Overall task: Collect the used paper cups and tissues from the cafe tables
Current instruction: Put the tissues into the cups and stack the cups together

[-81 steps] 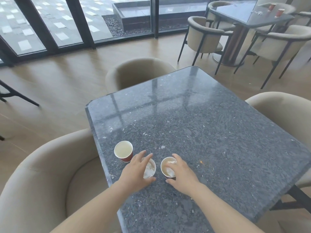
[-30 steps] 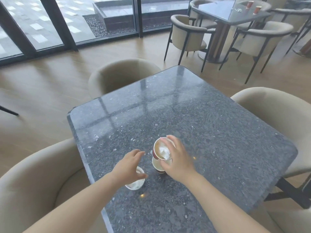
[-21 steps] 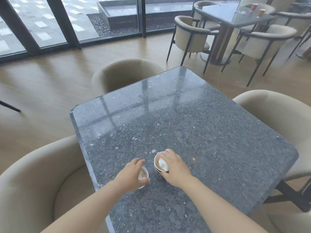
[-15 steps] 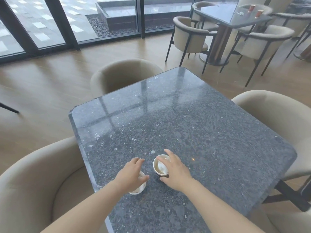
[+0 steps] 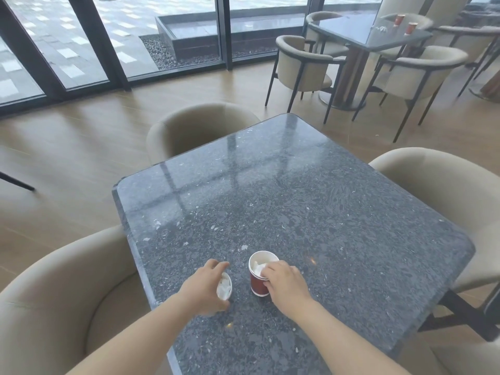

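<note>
Right hand (image 5: 286, 286) curled round the stacked red cups (image 5: 258, 284), now nested and standing near the table's (image 5: 297, 212) left edge with tissue (image 5: 259, 266) inside; left hand (image 5: 201, 289) grips the tilted third cup (image 5: 224, 287), probably next onto the stack.

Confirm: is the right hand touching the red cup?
Touching. The head view shows the right hand gripping the red cup, fingers hooked over its rim.

Red cup (image 5: 258, 285), white tissue (image 5: 259, 267); grey speckled table (image 5: 311, 212).
</note>
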`<state>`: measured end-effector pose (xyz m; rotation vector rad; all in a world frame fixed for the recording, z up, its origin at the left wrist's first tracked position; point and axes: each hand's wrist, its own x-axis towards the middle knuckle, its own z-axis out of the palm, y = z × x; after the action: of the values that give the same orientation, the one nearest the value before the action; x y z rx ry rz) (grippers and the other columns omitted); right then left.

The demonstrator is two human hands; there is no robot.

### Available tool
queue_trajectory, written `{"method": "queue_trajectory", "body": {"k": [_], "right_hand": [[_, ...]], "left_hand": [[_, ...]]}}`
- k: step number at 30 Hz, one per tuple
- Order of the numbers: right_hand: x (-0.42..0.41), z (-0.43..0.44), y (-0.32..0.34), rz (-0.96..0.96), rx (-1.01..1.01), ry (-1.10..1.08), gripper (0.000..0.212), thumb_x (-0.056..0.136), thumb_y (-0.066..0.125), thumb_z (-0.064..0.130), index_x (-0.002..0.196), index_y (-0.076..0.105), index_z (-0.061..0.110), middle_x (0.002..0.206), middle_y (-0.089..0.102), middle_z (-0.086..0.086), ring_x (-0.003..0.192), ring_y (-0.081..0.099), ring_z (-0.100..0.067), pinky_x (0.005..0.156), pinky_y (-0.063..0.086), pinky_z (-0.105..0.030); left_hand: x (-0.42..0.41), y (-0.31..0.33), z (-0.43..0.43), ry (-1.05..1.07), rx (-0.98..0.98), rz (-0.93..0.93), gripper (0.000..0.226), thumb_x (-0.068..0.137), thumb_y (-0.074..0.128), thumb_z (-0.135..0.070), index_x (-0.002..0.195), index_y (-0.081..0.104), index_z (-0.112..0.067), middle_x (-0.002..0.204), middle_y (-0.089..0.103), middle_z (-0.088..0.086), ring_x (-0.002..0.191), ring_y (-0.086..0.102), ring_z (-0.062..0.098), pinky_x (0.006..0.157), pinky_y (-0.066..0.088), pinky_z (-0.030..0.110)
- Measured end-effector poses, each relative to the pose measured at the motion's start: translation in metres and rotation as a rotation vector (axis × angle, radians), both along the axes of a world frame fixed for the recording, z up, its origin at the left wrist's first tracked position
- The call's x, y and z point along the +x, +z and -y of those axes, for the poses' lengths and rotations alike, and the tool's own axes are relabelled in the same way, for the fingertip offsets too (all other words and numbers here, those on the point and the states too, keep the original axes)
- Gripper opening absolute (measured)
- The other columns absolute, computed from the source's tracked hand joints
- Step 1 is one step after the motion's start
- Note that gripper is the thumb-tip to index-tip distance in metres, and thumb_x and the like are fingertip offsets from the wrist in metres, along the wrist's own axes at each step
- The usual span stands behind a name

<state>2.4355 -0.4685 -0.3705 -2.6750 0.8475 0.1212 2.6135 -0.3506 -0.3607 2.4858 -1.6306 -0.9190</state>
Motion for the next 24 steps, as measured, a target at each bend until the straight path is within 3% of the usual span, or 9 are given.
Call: {"method": "queue_trajectory", "body": {"k": [8,14,18,24], "right_hand": [[-0.017,-0.001,0.029,0.185,0.002,-0.046,0.017,0.092,0.047,0.017,0.105,0.057,0.015,0.114,0.056,0.002,0.113,0.044,-0.02,0.089,0.04,-0.034],[-0.049,-0.011,0.05,0.32,-0.004,-0.102,0.02,0.091,0.05,0.017,0.108,0.06,0.012,0.123,0.052,0.003,0.118,0.042,-0.017,0.092,0.042,-0.034],[-0.069,-0.013,0.067,0.464,-0.027,-0.141,0.009,0.089,0.053,0.013,0.095,0.059,0.011,0.112,0.048,-0.001,0.102,0.047,-0.02,0.075,0.046,-0.032],[-0.086,-0.01,0.095,0.584,-0.091,-0.174,0.017,0.087,0.058,0.008,0.102,0.062,0.012,0.1,0.051,-0.002,0.093,0.047,-0.017,0.077,0.045,-0.027]], "left_hand": [[-0.02,0.026,0.01,0.011,-0.214,0.025,0.088,0.068,0.07,-0.039,0.141,0.025,-0.02,0.126,0.029,-0.001,0.112,0.046,0.017,0.089,0.047,0.025],[-0.051,0.052,0.012,0.012,-0.363,-0.025,0.09,0.072,0.07,-0.05,0.144,0.024,-0.022,0.137,0.036,-0.005,0.126,0.042,0.015,0.099,0.038,0.024],[-0.065,0.069,0.009,0.062,-0.435,-0.069,0.086,0.069,0.068,-0.05,0.142,0.027,-0.027,0.14,0.038,-0.009,0.128,0.038,0.012,0.101,0.032,0.022],[-0.078,0.092,0.011,0.03,-0.495,-0.016,0.078,0.073,0.064,-0.05,0.141,0.028,-0.034,0.138,0.041,-0.014,0.125,0.04,0.009,0.095,0.034,0.021]]}}
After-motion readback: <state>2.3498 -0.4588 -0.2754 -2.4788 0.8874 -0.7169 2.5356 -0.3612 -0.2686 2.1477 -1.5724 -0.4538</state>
